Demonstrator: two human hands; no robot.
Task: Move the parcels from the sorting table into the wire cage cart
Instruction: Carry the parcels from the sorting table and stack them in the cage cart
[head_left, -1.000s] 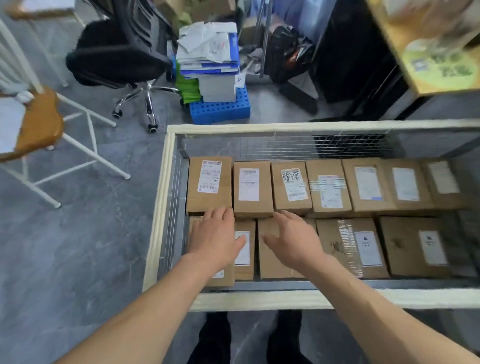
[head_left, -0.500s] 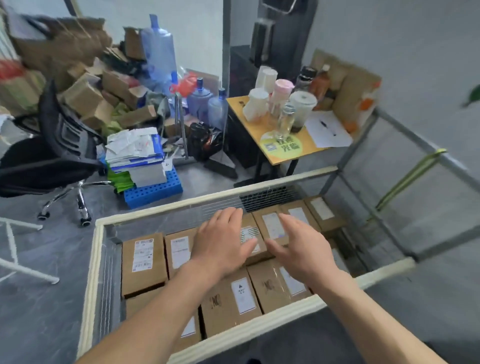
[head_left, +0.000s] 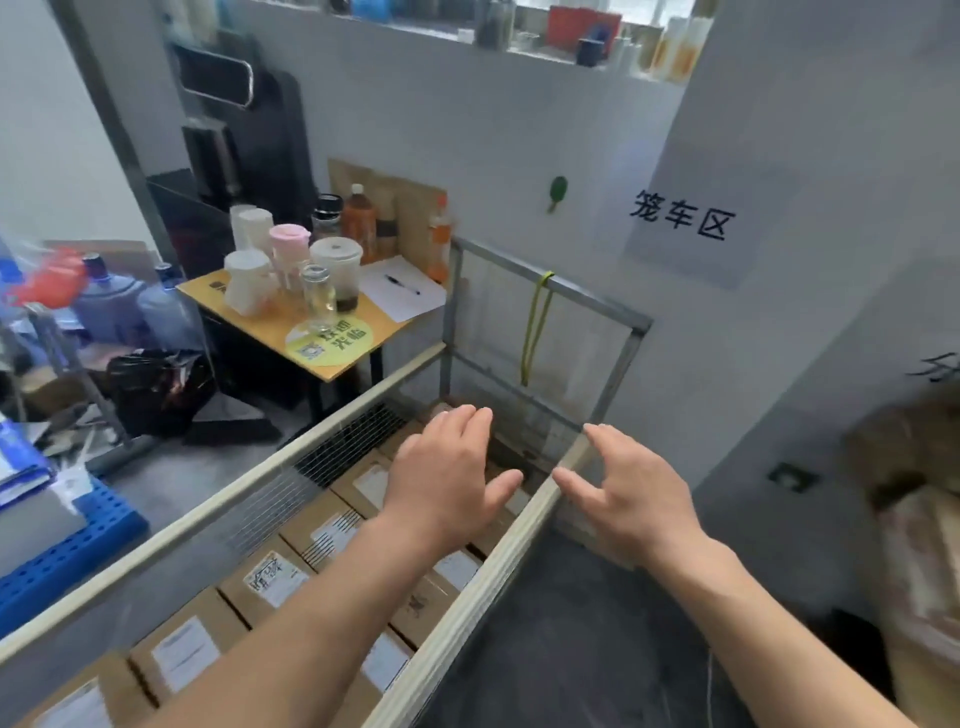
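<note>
Left hand (head_left: 447, 483) above parcels (head_left: 327, 535) inside wire cage cart (head_left: 514, 540); right hand (head_left: 631, 493) just outside its rim; both spread wide, holding nothing.

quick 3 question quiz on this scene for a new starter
1. True or false: the left hand and the right hand both grip parcels.
2. What hangs from the metal end frame of the cart? A) a green strap B) a black bag C) a glove
3. Fill the gap: the parcels in the cart lie flat with their labels facing ____.

Key: 1 false, both hands are open and hold nothing; 2 A; 3 up.
</note>
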